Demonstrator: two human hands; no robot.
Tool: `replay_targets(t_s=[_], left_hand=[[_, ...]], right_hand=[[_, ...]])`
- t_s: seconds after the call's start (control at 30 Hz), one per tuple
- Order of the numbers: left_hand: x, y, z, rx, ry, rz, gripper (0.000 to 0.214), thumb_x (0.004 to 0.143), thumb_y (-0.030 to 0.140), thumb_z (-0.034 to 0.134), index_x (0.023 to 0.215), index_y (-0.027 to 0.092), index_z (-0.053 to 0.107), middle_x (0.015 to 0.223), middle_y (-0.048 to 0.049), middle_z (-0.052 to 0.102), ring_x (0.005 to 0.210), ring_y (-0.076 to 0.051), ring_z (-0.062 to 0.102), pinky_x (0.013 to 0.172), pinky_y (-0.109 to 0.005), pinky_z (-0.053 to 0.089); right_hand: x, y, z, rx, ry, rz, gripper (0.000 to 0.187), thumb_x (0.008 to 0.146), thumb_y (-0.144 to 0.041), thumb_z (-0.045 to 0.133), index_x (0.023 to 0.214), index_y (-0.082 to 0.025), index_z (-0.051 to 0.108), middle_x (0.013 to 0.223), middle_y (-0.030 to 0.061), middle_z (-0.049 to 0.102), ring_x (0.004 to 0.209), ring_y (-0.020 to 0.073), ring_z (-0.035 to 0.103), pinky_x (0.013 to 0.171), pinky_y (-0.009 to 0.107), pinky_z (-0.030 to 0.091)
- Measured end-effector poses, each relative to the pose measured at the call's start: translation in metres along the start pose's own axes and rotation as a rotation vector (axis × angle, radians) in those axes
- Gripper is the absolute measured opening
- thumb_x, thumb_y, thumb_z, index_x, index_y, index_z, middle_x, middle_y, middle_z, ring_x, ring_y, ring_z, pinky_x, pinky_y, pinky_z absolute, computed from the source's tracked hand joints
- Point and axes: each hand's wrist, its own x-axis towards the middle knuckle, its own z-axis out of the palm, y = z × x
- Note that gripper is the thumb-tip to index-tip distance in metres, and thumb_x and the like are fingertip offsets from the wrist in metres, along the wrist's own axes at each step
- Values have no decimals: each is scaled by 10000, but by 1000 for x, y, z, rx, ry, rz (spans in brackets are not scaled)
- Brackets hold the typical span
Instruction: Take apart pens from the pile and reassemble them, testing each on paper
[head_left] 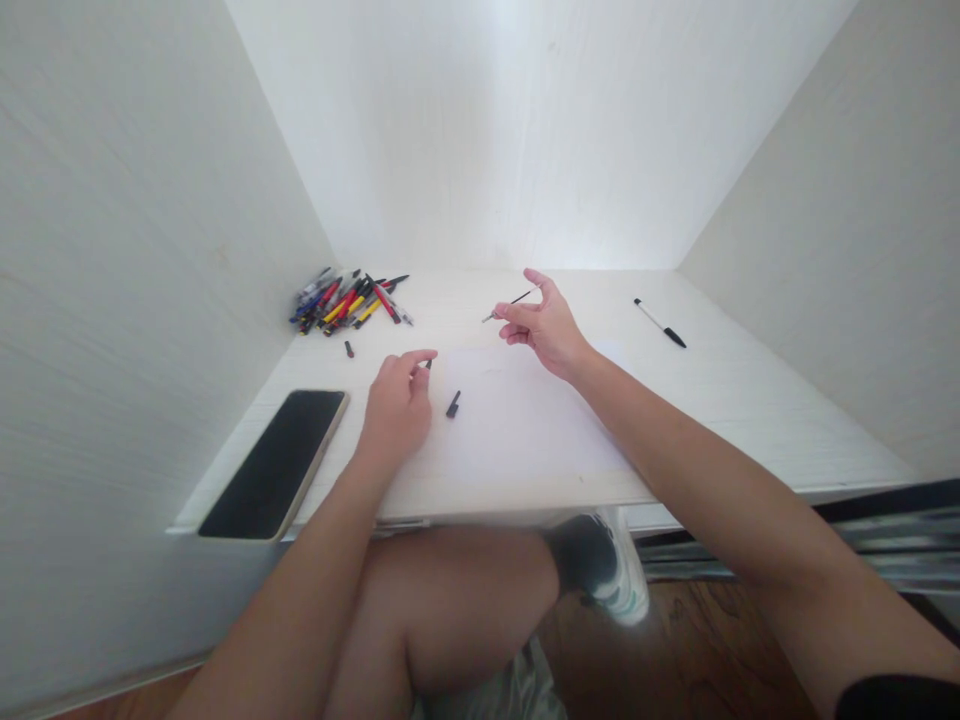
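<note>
My right hand [541,325] is raised over the far part of the white paper [517,430]. Its thumb and fingers pinch a thin pen refill [520,297], dark along part of its length with a pale tip pointing left. My left hand [399,400] rests low by the paper's left edge, with a small dark piece [429,364] between thumb and index finger; too little of it shows to name it. Just right of this hand lies a black pen cap [453,404] on the paper.
A pile of pens [349,302] in several colours lies at the back left, with a small dark red cap [349,349] in front. A phone [276,465] lies at the left front edge. A white pen with a black cap [660,323] lies right. White panels [502,140] enclose the table.
</note>
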Motion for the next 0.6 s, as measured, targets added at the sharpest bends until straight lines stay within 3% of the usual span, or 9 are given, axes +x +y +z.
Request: replay_targets(t_s=[0.13, 0.2, 0.4, 0.6], left_hand=[[-2, 6, -8, -310, -4, -265, 296, 937, 258, 522, 1161, 218, 711, 799, -29, 637, 671, -180, 619, 630, -299, 510], [-3, 9, -10, -443, 23, -344, 252, 914, 258, 578, 1132, 213, 697, 752, -9, 630, 621, -156, 613, 585, -266, 497], [-1, 19, -8, -567, 105, -401, 175, 822, 283, 736, 932, 175, 653, 841, -46, 711, 648, -147, 690, 579, -244, 544], [-1, 25, -6, -600, 159, -418, 242, 769, 330, 773, 904, 166, 656, 849, -63, 730, 716, -188, 744, 537, -229, 551]], right_hand=[[-2, 2, 1, -35, -60, 14, 1129, 689, -295, 900, 1580, -178, 216, 817, 1, 744, 568, 132, 659, 549, 259, 554], [-4, 4, 3, -70, -136, 23, 1068, 693, -291, 899, 1554, -176, 277, 787, -7, 741, 578, 136, 665, 559, 260, 557], [-13, 15, 11, -141, -316, 9, 873, 735, -295, 873, 1468, -200, 407, 772, -13, 743, 599, 131, 658, 596, 269, 564], [-11, 19, 12, -125, -210, -24, 927, 739, -312, 866, 1512, -199, 366, 801, -9, 740, 594, 122, 637, 576, 256, 541]])
